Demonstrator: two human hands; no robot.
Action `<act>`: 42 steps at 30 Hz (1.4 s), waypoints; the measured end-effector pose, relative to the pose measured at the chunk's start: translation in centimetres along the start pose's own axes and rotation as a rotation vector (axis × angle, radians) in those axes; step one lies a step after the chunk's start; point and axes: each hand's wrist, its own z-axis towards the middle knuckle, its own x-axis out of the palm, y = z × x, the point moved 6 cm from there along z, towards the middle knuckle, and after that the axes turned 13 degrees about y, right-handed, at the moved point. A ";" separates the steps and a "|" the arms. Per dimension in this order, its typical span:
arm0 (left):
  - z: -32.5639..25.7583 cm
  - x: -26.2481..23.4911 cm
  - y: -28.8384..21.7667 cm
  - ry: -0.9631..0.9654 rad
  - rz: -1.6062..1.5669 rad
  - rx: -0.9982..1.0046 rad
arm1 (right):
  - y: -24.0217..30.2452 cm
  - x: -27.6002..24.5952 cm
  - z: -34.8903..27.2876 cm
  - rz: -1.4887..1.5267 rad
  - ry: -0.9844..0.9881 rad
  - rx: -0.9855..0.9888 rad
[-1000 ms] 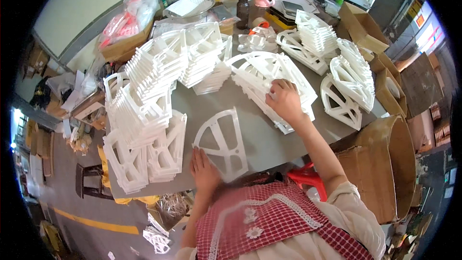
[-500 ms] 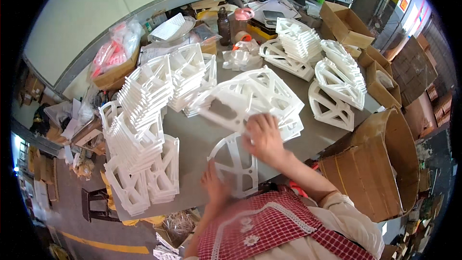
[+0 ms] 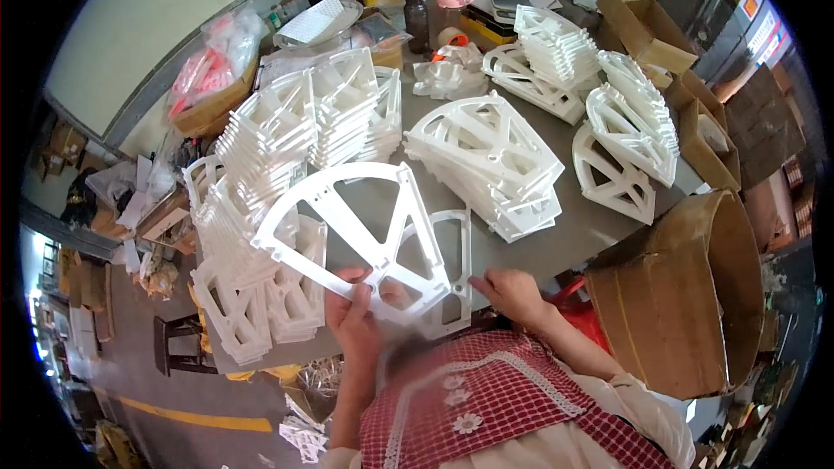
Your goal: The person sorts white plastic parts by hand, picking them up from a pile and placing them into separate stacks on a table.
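A white fan-shaped plastic frame (image 3: 380, 262) is raised and tilted over the table's near side, its lower edge gripped by my left hand (image 3: 354, 317). Partly covered by it is a second white fan-shaped frame (image 3: 466, 247) at the table edge. My right hand (image 3: 517, 297) has its fingers curled, with the thumb and fingertip at that second frame's right edge. Beyond my right hand lies a loose pile of the same frames (image 3: 495, 152).
Overlapping stacks of white frames (image 3: 261, 143) cover the table's left side. More frames (image 3: 630, 117) are at the far right. A large cardboard box (image 3: 647, 300) stands right of the table. At the back are a dark bottle (image 3: 417, 19) and a tape roll (image 3: 452, 37).
My left hand has lifted a frame from the near edge up and to the left. My right hand has left the middle pile and come down to the near frame's right side.
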 end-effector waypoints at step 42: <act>-5.5 -7.3 10.7 -0.063 0.147 -0.558 | -12.2 4.0 -15.6 0.743 -0.562 0.641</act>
